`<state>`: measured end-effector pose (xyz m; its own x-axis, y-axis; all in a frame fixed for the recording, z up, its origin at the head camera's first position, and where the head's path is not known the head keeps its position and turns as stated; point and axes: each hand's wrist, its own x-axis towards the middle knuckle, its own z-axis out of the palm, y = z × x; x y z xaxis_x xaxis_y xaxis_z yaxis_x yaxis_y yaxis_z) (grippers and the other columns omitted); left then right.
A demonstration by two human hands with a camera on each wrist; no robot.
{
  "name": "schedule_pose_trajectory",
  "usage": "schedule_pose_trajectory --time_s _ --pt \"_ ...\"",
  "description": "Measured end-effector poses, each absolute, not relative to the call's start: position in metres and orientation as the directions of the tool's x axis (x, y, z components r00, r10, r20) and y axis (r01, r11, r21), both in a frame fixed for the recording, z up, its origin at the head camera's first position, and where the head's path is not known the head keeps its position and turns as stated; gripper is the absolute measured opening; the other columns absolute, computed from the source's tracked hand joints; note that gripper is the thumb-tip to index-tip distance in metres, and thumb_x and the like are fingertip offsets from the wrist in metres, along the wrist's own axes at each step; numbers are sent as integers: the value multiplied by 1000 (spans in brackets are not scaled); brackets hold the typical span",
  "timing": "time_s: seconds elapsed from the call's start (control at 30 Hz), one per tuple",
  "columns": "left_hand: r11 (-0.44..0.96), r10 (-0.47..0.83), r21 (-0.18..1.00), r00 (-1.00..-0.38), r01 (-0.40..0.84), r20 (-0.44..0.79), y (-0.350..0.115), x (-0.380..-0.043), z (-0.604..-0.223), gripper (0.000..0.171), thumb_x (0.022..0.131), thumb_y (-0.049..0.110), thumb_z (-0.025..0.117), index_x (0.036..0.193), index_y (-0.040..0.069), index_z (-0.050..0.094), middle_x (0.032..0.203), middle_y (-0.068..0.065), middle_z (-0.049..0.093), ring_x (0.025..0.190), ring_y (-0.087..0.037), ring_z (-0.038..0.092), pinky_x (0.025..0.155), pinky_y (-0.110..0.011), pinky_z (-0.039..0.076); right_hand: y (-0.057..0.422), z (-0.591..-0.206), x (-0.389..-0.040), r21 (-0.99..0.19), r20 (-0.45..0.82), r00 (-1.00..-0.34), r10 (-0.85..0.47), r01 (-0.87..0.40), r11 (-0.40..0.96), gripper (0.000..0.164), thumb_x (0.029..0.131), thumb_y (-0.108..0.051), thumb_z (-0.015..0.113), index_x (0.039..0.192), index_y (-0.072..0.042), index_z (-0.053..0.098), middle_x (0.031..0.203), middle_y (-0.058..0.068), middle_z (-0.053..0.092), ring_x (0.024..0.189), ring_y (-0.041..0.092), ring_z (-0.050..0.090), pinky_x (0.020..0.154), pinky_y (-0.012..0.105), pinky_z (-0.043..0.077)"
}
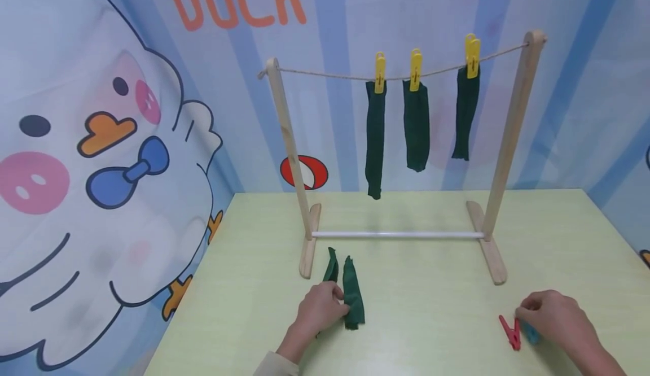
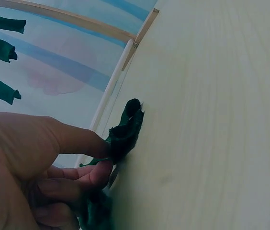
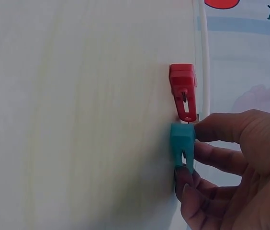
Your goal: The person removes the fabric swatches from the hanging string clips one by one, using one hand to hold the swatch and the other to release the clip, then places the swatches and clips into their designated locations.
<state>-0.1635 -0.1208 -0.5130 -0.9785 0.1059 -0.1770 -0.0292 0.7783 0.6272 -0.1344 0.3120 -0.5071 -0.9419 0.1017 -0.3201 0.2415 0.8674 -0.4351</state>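
Observation:
My left hand (image 1: 321,308) pinches the edge of a dark green cloth strip (image 1: 354,297) between thumb and index finger, low over the table. A second green strip (image 1: 331,266) lies just left of it, partly hidden behind the hand. In the left wrist view the pinched strip (image 2: 128,129) looks bunched at the fingertips. On the right, my right hand (image 1: 556,315) has its thumb and fingers round a blue clothespin (image 3: 183,141), which the hand largely covers in the head view. Beside it on the table lies a red clothespin (image 1: 510,332).
A wooden drying rack (image 1: 513,133) with a rope line (image 1: 325,74) stands at the back of the table (image 1: 416,297). Three green strips (image 1: 374,139) hang from it under yellow clothespins (image 1: 415,70). A white bar (image 1: 398,235) joins its feet. Behind is a printed duck backdrop (image 1: 254,110).

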Motion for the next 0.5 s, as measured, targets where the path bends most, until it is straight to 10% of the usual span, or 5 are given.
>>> schedule_pose_trajectory --time_s 0.5 --pt "760 152 648 -981 37 -122 -122 -160 -513 17 83 17 79 83 13 63 65 4 55 58 -12 50 51 -30 38 311 -506 -133 -434 -307 -941 143 272 859 30 88 -22 66 97 6 70 80 8 67 73 22 56 68 43 50"
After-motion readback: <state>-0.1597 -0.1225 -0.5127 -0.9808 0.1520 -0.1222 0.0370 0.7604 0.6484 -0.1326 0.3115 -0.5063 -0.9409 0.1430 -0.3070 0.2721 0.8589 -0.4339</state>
